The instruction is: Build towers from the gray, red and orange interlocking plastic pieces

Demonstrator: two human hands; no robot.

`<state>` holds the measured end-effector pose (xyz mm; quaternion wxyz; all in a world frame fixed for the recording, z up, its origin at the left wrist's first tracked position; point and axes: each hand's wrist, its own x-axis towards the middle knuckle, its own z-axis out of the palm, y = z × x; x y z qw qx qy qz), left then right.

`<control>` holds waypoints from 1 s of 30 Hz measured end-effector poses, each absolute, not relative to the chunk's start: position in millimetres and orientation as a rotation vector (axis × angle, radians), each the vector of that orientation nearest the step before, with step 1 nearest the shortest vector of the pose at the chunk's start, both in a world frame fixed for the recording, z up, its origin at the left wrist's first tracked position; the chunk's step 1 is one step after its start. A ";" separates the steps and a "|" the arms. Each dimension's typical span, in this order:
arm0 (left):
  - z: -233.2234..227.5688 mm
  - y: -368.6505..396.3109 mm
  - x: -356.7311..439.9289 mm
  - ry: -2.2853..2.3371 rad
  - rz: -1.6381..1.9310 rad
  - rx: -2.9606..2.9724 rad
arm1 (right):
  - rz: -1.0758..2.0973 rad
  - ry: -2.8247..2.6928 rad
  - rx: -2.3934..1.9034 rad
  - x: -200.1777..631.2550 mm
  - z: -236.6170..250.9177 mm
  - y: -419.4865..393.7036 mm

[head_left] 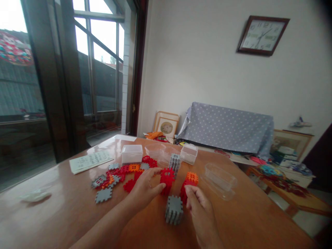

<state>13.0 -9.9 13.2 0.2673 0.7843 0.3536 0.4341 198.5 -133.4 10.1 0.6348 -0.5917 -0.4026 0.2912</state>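
Observation:
My left hand (146, 188) has its thumb and index finger at the left side of a stack of red notched building tiles (167, 180). My right hand (201, 207) is closed, fingertips against the near side of a second stack of red tiles (184, 192). On top of that one sits an orange window tile (192, 177). Between my hands, nearer to me, stands a stack of grey tiles (174, 209). Another grey stack with window openings (174, 164) rises behind the red one. Loose red, orange and grey tiles (103, 195) lie in a heap left of my left hand.
Clear plastic boxes (132, 154) (189, 153) stand at the back of the wooden table (67, 214), and a transparent tray (220, 176) lies right. A written sheet (90, 161) and a crumpled plastic piece (36, 195) lie left. Beyond is a cloth-covered object (228, 128).

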 end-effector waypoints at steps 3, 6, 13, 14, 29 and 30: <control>6.3 5.7 12.3 0.990 1.155 2.070 | 0.654 -0.898 -1.363 199.7 7.2 -131.2; -3.3 13.9 15.1 1.013 1.143 2.072 | 0.657 -0.911 -1.364 201.3 2.7 -128.3; -19.6 19.3 21.7 1.022 1.073 2.116 | 0.643 -0.919 -1.366 204.1 -1.2 -127.3; -20.7 20.2 21.7 1.021 1.064 2.122 | 0.643 -0.921 -1.365 204.1 -1.0 -127.6; -23.7 24.3 19.7 0.999 1.023 2.130 | 0.638 -0.930 -1.387 206.4 -5.6 -125.8; -24.4 24.5 19.5 0.992 1.030 2.129 | 0.639 -0.928 -1.387 206.4 -5.8 -125.8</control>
